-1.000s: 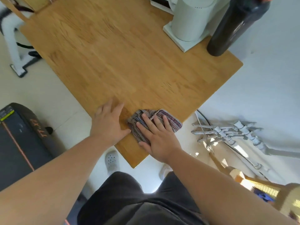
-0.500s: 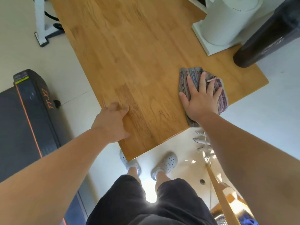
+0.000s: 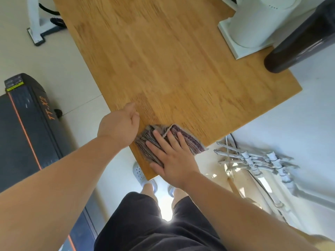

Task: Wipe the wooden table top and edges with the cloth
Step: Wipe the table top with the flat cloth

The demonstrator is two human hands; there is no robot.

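The wooden table top [image 3: 163,66] fills the upper middle of the head view, its near corner pointing at me. A striped grey and purple cloth [image 3: 188,140] lies crumpled on that near corner. My right hand [image 3: 172,158] presses flat on the cloth with fingers spread, the palm over the table's near edge. My left hand [image 3: 120,126] rests on the table's left edge just beside the cloth, fingers curled over the edge and holding nothing.
A white appliance on a square base [image 3: 253,28] and a dark bottle [image 3: 297,46] stand at the table's far right. A black case [image 3: 27,124] lies on the floor to the left. White pipes [image 3: 253,160] run along the floor at right. My feet are under the corner.
My right hand has slid the cloth from the table's right side back to the near corner, beside my left hand. The left hand stayed on the left edge.
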